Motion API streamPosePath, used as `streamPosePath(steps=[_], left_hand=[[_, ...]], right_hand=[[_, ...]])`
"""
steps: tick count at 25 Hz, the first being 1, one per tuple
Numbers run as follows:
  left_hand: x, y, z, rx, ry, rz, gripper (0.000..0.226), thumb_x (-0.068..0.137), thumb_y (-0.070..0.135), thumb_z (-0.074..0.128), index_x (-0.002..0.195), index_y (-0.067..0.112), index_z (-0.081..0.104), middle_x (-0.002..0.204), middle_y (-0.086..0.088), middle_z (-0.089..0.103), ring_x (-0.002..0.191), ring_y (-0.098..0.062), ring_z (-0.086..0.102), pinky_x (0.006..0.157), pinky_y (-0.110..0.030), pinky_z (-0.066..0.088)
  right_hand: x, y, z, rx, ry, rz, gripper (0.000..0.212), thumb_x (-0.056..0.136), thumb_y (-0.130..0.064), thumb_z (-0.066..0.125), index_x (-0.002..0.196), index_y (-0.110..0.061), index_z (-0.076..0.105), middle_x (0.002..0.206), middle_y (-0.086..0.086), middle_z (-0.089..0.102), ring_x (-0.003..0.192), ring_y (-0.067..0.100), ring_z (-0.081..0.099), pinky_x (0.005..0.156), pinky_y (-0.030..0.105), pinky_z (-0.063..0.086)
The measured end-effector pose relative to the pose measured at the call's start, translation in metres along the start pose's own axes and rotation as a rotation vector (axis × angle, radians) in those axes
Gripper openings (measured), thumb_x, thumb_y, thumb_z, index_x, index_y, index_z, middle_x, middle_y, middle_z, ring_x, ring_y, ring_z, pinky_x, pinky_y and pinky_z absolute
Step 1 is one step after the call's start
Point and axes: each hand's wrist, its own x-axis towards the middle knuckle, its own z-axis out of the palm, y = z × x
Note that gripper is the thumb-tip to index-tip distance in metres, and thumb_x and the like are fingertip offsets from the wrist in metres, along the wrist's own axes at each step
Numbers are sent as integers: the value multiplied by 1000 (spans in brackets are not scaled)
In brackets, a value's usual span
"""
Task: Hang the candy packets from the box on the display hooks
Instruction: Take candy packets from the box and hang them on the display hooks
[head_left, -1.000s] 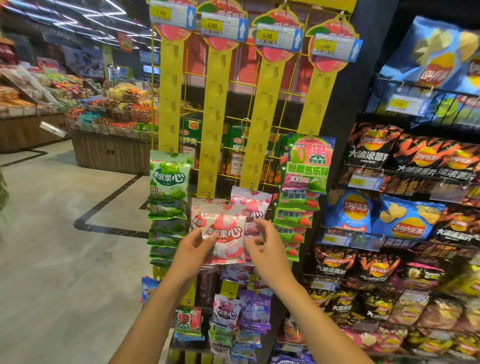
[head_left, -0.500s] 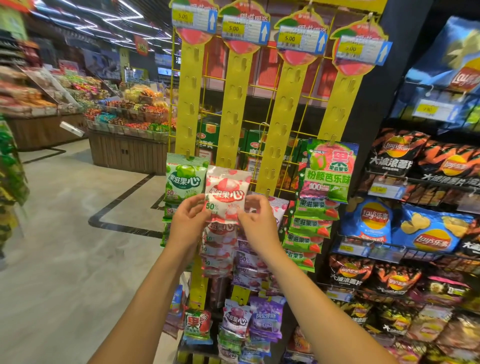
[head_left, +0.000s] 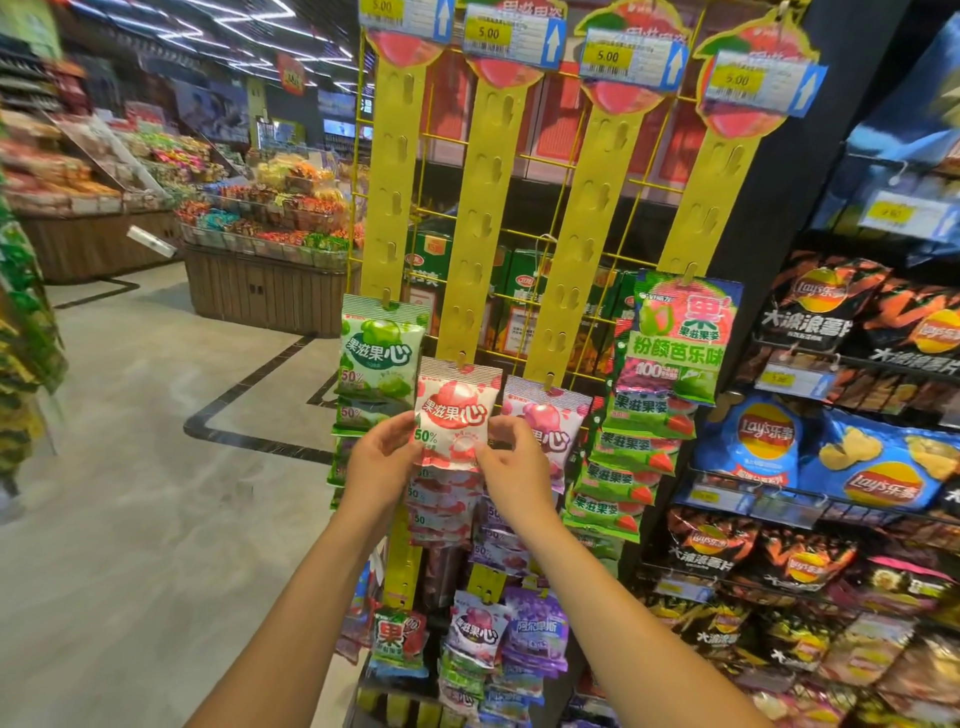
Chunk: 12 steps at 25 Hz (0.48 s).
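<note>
Left hand (head_left: 382, 457) pinches the red candy packet (head_left: 454, 410) at its 9 o'clock edge, thumb on the front and fingers curled behind. Right hand (head_left: 511, 465) pinches the same packet at about 4 o'clock, also thumb in front. Both hands are clamped on the packet and neither holds anything else. The packet is upright and flat against the second yellow hook strip (head_left: 480, 218), with its top edge at a hook tab (head_left: 461, 359) at 12 o'clock. Can't tell if the hang hole is fully seated on the tab. A green packet (head_left: 382, 348) hangs just beside it at 10 o'clock, a pink packet (head_left: 550, 415) just beside it at 3 o'clock, partly covered by the right hand. More red packets (head_left: 441, 506) stack below at 6 o'clock, mostly hidden behind both hands. The fingertips behind the held packet are not visible. A big pink-green packet (head_left: 680, 338) tops the fourth strip at 2 o'clock. Chip bags (head_left: 878, 467) fill the shelves at 3 o'clock, cut off by the frame edge. Price tags (head_left: 511, 34) at 12 o'clock are cropped at the top. The left store background is blurred.
</note>
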Motion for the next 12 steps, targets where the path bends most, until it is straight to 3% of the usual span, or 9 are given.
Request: streamPosePath(steps=[4, 8, 10, 12], left_hand=[[-6, -1, 0, 66, 12, 61, 38, 100, 5, 64, 133, 22, 68, 120, 10, 74, 105, -5, 71, 73, -21, 60], [-10, 0, -1, 131, 13, 80, 40, 103, 6, 60, 139, 21, 64, 119, 16, 69, 109, 2, 64, 85, -25, 58], [-14, 3, -3, 195, -2, 100, 41, 104, 6, 57, 143, 20, 61, 122, 11, 67, 108, 4, 62, 84, -18, 56], [-18, 4, -5, 266, -14, 125, 43, 104, 8, 57, 146, 18, 58, 133, 4, 66, 116, -7, 63, 90, -23, 56]], right_hand=[[-1, 8, 5, -21, 32, 8, 23, 98, -25, 69, 118, -26, 57, 104, -11, 65, 89, 1, 66, 62, 13, 52], [-3, 10, 4, -36, 33, -25, 25, 98, -25, 70, 120, -22, 60, 102, -12, 67, 89, 1, 67, 67, 17, 54], [-4, 8, 0, -47, -3, -27, 23, 99, -24, 67, 122, -24, 60, 102, -14, 67, 90, 0, 67, 71, 17, 55], [-7, 7, -4, -68, -37, -29, 27, 100, -24, 65, 126, -23, 61, 103, -12, 67, 89, 1, 66, 74, 20, 57]])
